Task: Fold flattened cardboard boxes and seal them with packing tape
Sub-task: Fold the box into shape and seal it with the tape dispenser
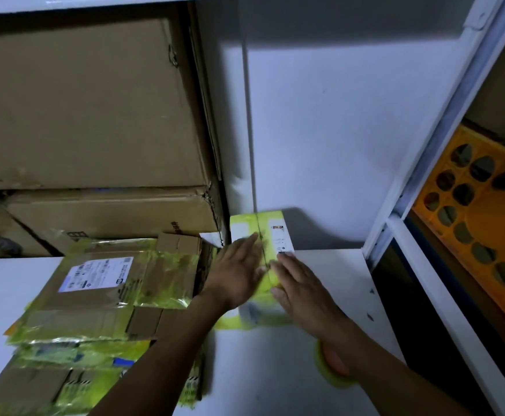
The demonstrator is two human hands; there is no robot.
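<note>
White shelf (275, 370) underfoot of the action: both palms flat, fingers spread, pressing a yellow-taped box (270, 235) at its centre seam. Left hand (239, 271) and right hand (302, 289) sit side by side; flattened boxes (104, 295) stacked just left, tape roll (333, 367) under the right forearm.

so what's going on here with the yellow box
A person presses both hands flat on a small yellow-taped box standing on a white shelf, the left hand and right hand either side of its centre seam. A stack of flattened taped cardboard boxes lies to the left; a tape roll sits under the right forearm.
</note>
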